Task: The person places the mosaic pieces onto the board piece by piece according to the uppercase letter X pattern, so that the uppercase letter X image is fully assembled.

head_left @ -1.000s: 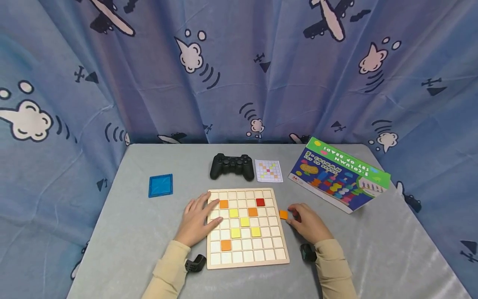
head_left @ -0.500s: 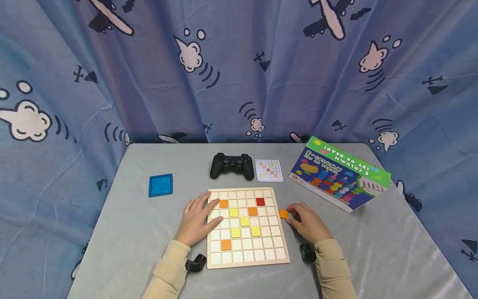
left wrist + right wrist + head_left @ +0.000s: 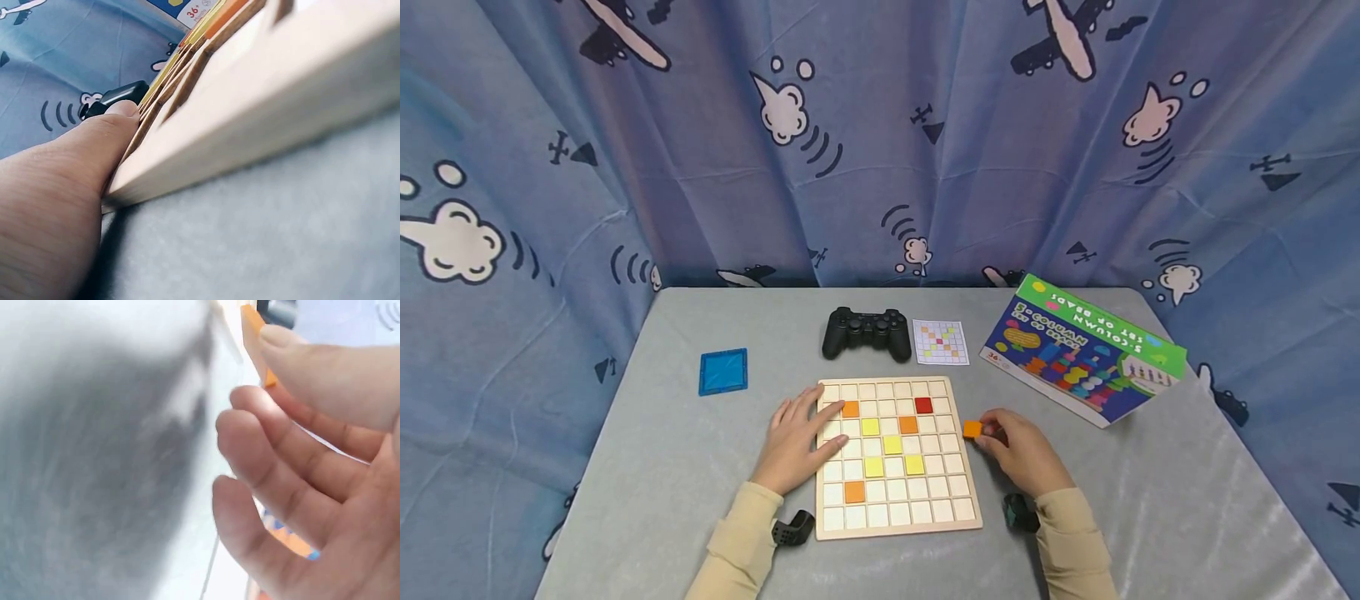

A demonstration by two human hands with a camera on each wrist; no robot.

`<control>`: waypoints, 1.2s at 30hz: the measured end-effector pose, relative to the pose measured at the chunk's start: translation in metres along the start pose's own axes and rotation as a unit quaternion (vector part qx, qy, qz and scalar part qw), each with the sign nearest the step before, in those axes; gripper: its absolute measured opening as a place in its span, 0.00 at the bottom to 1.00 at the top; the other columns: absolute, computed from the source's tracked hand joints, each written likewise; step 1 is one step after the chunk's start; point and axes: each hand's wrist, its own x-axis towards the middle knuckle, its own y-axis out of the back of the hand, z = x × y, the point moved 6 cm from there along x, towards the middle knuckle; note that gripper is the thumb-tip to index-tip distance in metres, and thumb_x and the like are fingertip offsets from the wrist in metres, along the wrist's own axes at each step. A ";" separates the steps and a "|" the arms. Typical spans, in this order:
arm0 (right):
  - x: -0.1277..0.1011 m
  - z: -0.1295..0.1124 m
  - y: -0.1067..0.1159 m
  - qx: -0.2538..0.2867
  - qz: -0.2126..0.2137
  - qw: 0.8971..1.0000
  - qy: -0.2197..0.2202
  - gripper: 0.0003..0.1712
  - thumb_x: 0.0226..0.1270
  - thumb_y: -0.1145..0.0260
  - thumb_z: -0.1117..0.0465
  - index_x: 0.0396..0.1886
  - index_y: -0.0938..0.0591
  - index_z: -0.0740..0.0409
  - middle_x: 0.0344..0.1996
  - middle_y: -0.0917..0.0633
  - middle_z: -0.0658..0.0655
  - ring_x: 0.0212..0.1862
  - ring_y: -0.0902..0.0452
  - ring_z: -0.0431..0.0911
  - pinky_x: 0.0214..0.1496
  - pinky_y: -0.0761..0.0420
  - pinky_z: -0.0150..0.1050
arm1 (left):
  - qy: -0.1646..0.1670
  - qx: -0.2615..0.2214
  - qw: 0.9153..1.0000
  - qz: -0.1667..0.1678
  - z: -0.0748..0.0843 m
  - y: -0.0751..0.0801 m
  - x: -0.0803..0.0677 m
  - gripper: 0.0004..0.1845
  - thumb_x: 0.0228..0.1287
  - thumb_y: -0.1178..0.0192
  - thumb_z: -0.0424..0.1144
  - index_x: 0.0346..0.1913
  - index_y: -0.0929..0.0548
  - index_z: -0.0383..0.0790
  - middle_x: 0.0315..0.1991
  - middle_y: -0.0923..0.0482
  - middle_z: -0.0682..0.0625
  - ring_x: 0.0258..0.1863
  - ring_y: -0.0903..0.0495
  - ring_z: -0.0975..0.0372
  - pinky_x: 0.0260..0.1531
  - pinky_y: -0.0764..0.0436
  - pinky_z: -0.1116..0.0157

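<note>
A light wooden grid board [image 3: 898,531] lies in the middle of the table, with a red tile [image 3: 923,405] and several orange and yellow tiles set in its squares. My left hand [image 3: 793,446] rests on the board's left side, fingers spread over the edge; in the left wrist view the thumb [image 3: 94,140] lies along the rim. Just off the board's right edge, my right hand [image 3: 1022,450] pinches an orange square tile [image 3: 972,429] between thumb and fingers. The right wrist view shows this tile [image 3: 253,340] edge-on at the thumb tip, the other fingers curved loosely below.
Behind the board sit a black game controller [image 3: 867,333] and a printed card with a coloured grid pattern [image 3: 941,342]. A blue square tray [image 3: 723,372] is at the left. At the right back stands a colourful bead-set box [image 3: 1078,354], close beyond my right hand.
My right hand and the orange tile have shifted very slightly, the tile tilting a little. My left hand stays in place on the board.
</note>
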 end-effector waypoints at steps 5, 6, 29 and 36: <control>-0.010 -0.021 0.006 0.008 0.006 0.998 0.058 0.14 0.62 0.32 0.66 0.47 0.20 0.60 0.33 0.20 0.48 0.34 0.27 0.39 0.36 0.22 0.37 | 0.000 -0.002 1.000 0.003 0.000 0.001 0.000 0.30 0.64 0.44 0.61 0.68 0.30 0.57 0.74 0.44 0.48 0.73 0.47 0.54 0.72 0.53 0.49; -0.012 -0.024 0.006 0.011 0.004 0.997 0.070 0.14 0.62 0.32 0.66 0.47 0.20 0.60 0.33 0.20 0.47 0.34 0.28 0.38 0.35 0.22 0.35 | 0.000 -0.002 1.000 0.003 0.001 0.001 0.000 0.30 0.64 0.44 0.60 0.68 0.30 0.57 0.74 0.44 0.48 0.73 0.47 0.54 0.72 0.53 0.49; -0.044 -0.043 -0.029 0.086 -0.112 0.987 0.081 0.08 0.64 0.34 0.63 0.42 0.21 0.54 0.25 0.27 0.41 0.28 0.33 0.31 0.29 0.30 0.27 | -0.002 -0.004 1.000 0.005 -0.002 -0.001 0.001 0.30 0.64 0.45 0.61 0.68 0.30 0.58 0.74 0.44 0.49 0.74 0.47 0.55 0.72 0.54 0.49; -0.043 -0.046 -0.031 0.065 -0.101 0.991 0.066 0.10 0.61 0.31 0.62 0.41 0.20 0.53 0.23 0.28 0.40 0.27 0.34 0.32 0.28 0.32 0.27 | -0.002 0.000 1.000 0.005 -0.003 -0.002 0.001 0.30 0.64 0.45 0.62 0.68 0.30 0.58 0.74 0.44 0.49 0.74 0.47 0.55 0.72 0.53 0.49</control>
